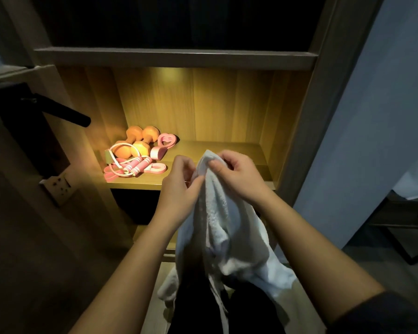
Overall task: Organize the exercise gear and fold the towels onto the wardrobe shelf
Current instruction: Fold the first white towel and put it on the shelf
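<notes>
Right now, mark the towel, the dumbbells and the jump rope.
towel (217, 213): head view, on the hanging middle of the white cloth.
dumbbells (134, 133): head view, on a rear orange head.
jump rope (143, 163): head view, on a pink striped handle.

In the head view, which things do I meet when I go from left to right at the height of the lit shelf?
Black handle → dumbbells → left hand → right hand. Both hands pinch the towel, which overlaps them, so it has no clear place in the order.
</notes>
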